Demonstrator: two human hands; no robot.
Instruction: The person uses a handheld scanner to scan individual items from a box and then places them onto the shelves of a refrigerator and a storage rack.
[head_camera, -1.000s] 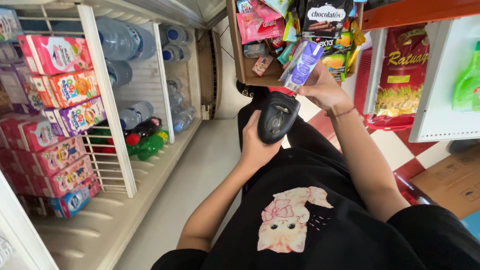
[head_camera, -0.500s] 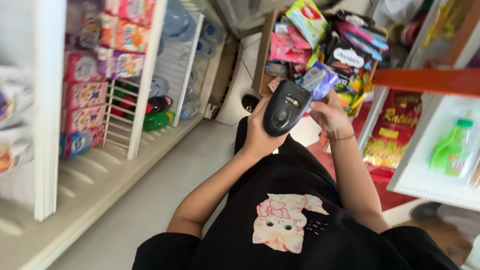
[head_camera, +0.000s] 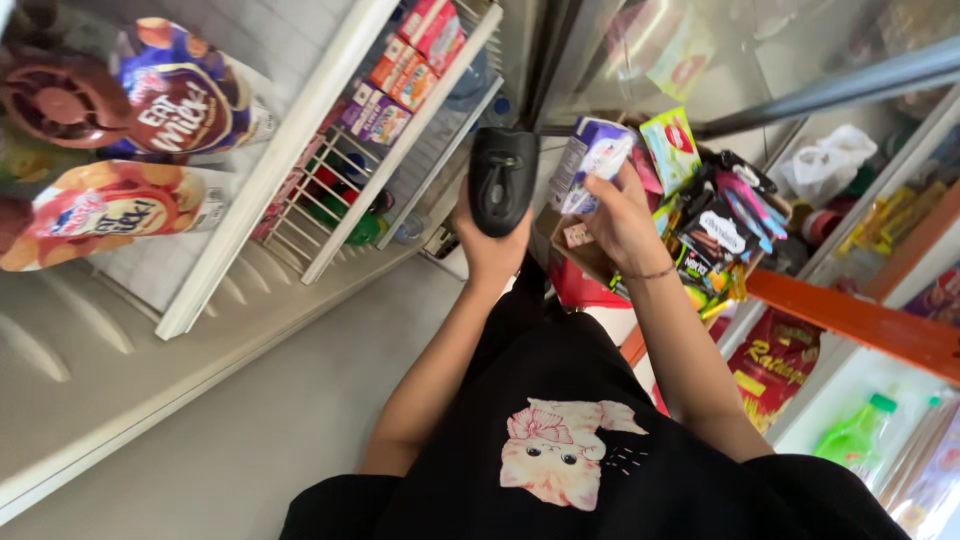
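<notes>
Scanner (head_camera: 503, 178), black handheld one, is gripped tight in the left hand (head_camera: 490, 245), aimed toward the small purple carton (head_camera: 590, 160) pinched in the right hand (head_camera: 625, 220) just beside it. That carton sits above a crammed snack box (head_camera: 700, 230); a loose grip could drop it in there.

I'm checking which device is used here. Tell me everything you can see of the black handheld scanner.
The black handheld scanner is a chunky, matte plastic-looking device with a rounded, wider head and a recessed panel near its top. It is held upright in the left hand, whose fingers wrap its lower end. It sits just left of the small purple and white packet gripped by the right hand, close but apparently not touching. Its scanning face is not visible.
</notes>
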